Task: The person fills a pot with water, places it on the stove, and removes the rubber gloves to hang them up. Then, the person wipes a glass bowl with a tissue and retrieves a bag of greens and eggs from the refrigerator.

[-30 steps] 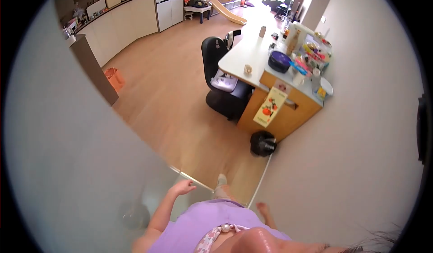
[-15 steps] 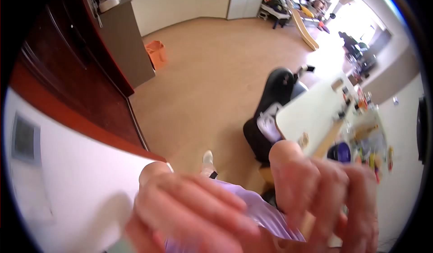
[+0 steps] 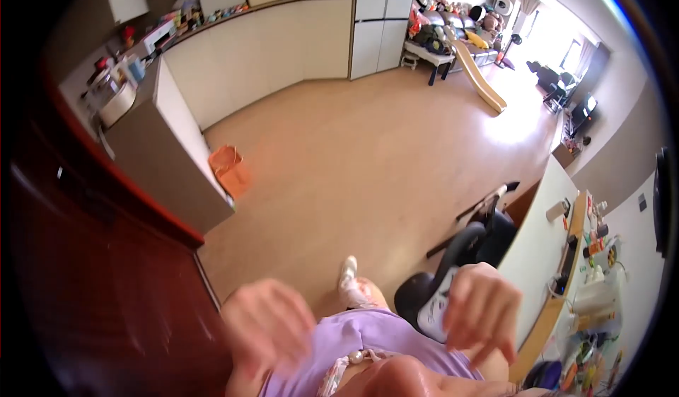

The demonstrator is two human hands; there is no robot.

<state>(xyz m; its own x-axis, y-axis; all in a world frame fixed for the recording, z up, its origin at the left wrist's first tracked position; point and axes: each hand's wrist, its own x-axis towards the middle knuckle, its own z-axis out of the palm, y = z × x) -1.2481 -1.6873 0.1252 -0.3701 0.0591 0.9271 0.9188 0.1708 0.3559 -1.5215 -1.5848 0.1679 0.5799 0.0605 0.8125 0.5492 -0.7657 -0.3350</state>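
My left hand [image 3: 267, 324] is raised in front of my chest at the lower left, smeared by motion, its fingers bent downward. Opposite it, my right hand [image 3: 484, 311] hangs over the black chair [image 3: 417, 294] at the lower right, with curled fingers and some blur. No object shows in either one. Between them is my purple top [image 3: 353, 330]. One light-coloured shoe [image 3: 349, 266] is on the wooden floor below.
A dark red door [image 3: 120, 277] stands at the left. An orange bucket [image 3: 230, 173] sits by the counter end [image 3: 166, 160]. To the right, a white desk [image 3: 541, 245] holds many items. A slide [image 3: 477, 79] and sofa are farther back.
The view has moved forward into the room, and the desk now lies farther right. Both hands came up from my sides, close to the camera, then dropped somewhat lower and farther apart.
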